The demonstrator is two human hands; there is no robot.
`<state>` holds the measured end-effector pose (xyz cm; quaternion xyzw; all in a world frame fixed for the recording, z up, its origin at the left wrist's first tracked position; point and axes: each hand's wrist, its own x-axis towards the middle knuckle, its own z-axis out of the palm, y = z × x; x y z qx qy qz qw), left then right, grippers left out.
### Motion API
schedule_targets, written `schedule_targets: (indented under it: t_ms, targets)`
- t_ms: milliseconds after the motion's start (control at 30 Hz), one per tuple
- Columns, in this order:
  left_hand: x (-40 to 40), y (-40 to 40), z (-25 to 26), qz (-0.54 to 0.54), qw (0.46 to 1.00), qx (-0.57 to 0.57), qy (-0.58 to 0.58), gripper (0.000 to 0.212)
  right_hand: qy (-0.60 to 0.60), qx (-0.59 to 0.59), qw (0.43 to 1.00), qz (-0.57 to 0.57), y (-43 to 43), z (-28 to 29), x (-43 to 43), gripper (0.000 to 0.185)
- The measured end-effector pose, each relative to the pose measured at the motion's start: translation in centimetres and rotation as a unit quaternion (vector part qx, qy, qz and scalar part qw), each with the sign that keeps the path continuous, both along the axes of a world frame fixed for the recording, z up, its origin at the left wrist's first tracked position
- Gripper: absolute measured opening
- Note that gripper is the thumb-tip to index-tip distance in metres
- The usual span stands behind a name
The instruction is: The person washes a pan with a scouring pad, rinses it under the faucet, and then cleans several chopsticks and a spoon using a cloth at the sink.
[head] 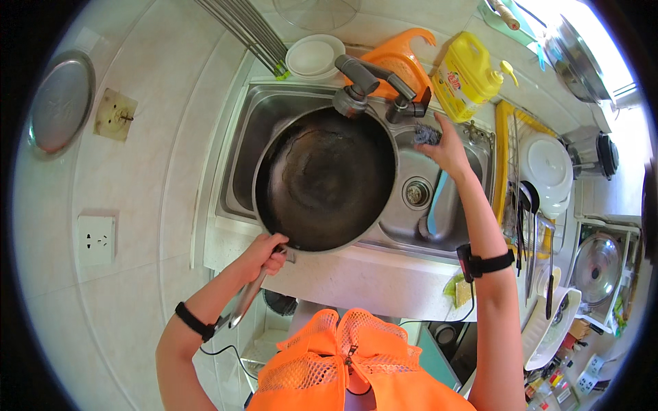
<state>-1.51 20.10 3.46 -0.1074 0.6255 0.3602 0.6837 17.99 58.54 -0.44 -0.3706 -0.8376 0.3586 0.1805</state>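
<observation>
My left hand (266,255) grips the handle of a large dark wok (329,180), which lies tilted over the double-bowl steel sink (383,245). Under the grey faucet (360,82) is the wok's far rim. My right hand (443,141) is above the right bowl, with a grey scouring pad (426,134) at its thumb and fingers. In that bowl, a blue-handled brush (436,205) lies beside the drain strainer (417,193).
Behind the sink are white bowls (313,56), an orange plastic basket (398,67) and a yellow detergent jug (465,77). A dish rack (504,169) with white dishes is at the right. A yellow sponge (463,293) lies at the counter's front edge.
</observation>
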Motion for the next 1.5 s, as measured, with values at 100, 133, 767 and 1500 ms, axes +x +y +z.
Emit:
schedule_targets:
  t_ms: [100, 133, 767, 1500]
  targets:
    - [0.1, -2.6, 1.4, -0.024, 0.999, -0.023, -0.014, 0.043, -0.061, -0.038, 0.997, 0.012, -2.2, -1.1, 3.6, 0.090]
    - [-0.3, -3.1, 1.9, -0.023, 0.998, -0.056, 0.022, 0.043, -0.058, -0.040, 0.997, 0.007, -2.9, -1.7, 4.1, 0.090]
    - [-4.6, -4.3, -4.9, 0.094, 0.811, 0.109, 0.568, 0.024, 0.024, -0.103, 0.957, 0.271, -23.7, 2.0, -0.3, 0.032]
    - [-0.4, -2.0, -1.8, 0.162, 0.870, 0.228, 0.406, 0.059, 0.019, -0.312, 0.929, 0.199, -39.2, 2.7, -1.8, 0.058]
